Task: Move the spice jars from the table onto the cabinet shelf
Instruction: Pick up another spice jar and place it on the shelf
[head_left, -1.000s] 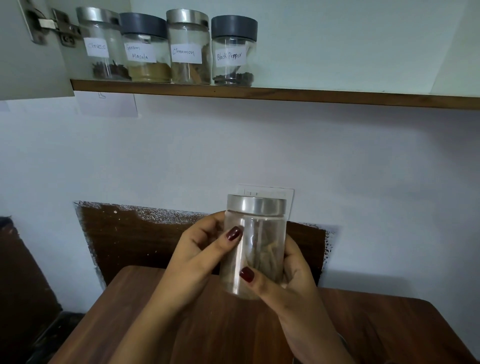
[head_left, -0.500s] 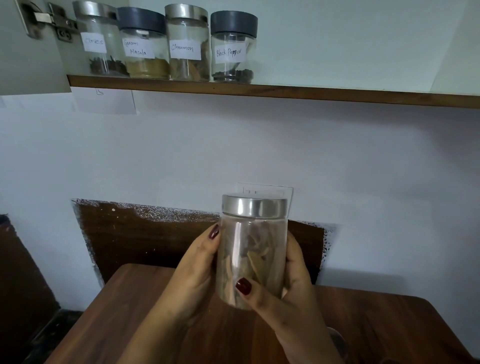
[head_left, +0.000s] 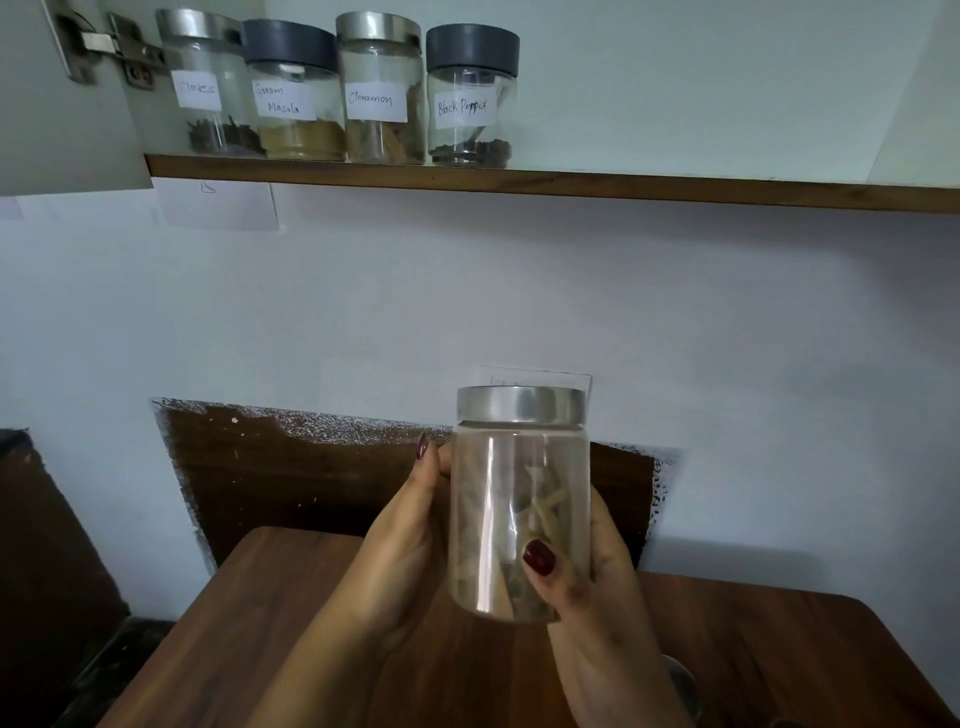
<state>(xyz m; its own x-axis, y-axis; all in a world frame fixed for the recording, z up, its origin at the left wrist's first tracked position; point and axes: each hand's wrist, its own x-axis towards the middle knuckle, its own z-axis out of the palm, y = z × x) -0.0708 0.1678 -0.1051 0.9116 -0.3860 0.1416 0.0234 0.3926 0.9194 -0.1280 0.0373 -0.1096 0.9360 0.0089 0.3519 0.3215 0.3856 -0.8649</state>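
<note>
Both hands hold a clear spice jar with a silver lid upright above the wooden table; pale dried pieces show inside it. My left hand grips its left side, my right hand wraps its right side with the thumb across the front. High on the cabinet shelf stand several labelled jars in a row: Cloves, Garam Masala, Cinnamon and Black Pepper.
The shelf stretches bare to the right of the Black Pepper jar. An open cabinet door with a metal hinge hangs at the top left. A round metal lid peeks out behind my right wrist on the table.
The jar has turned in my hands and risen slightly. My left thumb moved off the jar's front to its left side.
</note>
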